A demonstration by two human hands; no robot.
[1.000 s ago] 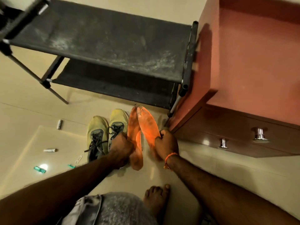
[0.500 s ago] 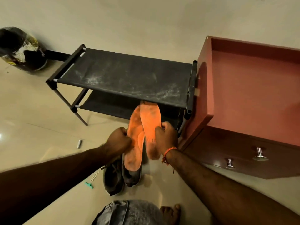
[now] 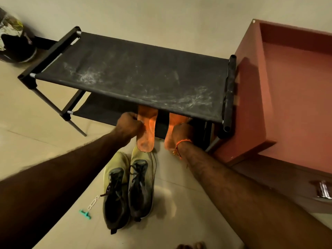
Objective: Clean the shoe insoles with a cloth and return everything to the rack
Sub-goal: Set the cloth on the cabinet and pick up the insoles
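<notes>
head view: the left hand (image 3: 128, 124) has its fingers curled tight around the left edge of one orange insole (image 3: 146, 131), gripping it about midway along its length; the insole's toe end is tucked under the front edge of the rack's top shelf, and its heel end hangs out over the floor, just above the toe of a shoe. the right hand (image 3: 181, 133) is curled around the second orange insole (image 3: 173, 123), which lies beside the first with a gap between them; its toe end also reaches under the top shelf, and its heel end shows just left of the wrist. an orange thread bracelet (image 3: 181, 143) circles the right wrist. both insoles sit at the level of the lower shelf of the black shoe rack (image 3: 136, 76), whose fabric top is streaked with pale dust; whether they rest on the lower shelf cannot be told. in front of the rack, between the two forearms, a pair of yellow-green shoes with dark laces (image 3: 129, 187) stands side by side on the tiled floor, toes toward the rack. a small white chain with a green clip (image 3: 89, 208) lies on the floor left of the shoes. a reddish-brown cabinet (image 3: 287, 97) stands right against the rack's right end, and a dark helmet (image 3: 15, 42) sits on the floor at far left.
</notes>
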